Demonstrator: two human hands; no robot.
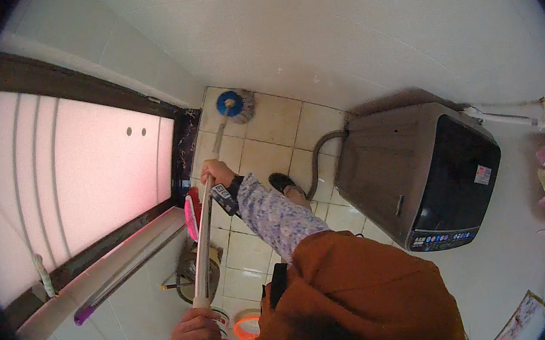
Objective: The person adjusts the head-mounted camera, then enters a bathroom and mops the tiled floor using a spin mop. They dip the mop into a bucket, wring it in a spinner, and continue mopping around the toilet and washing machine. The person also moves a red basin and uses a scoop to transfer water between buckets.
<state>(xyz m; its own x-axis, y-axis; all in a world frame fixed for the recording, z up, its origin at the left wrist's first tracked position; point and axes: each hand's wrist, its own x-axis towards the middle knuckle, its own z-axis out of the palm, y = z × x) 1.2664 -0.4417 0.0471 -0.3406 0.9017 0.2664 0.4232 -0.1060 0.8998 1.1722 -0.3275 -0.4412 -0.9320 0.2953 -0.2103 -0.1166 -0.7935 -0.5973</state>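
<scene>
A mop with a round blue head plate [229, 104] and pale strands [248, 106] stands on the tiled floor near the wall corner. Its long light pole [204, 257] runs back towards me. Low on the pole my right hand [218, 172] is wrapped around it, in a floral sleeve with a black device [224, 199] strapped at the wrist. Nearer the camera, my left hand [201, 339] grips the upper end of the same pole. Close beside the pole is a pink broom head [191, 217] with red bristles.
A grey washing machine [387, 173] with a black lid stands at right, its drain hose [315, 163] reaching the floor. At left are a frosted door [101, 153] and a leaning pole with a purple end [84, 315]. A bucket [216, 275] and orange-rimmed basin [242, 328] stand below.
</scene>
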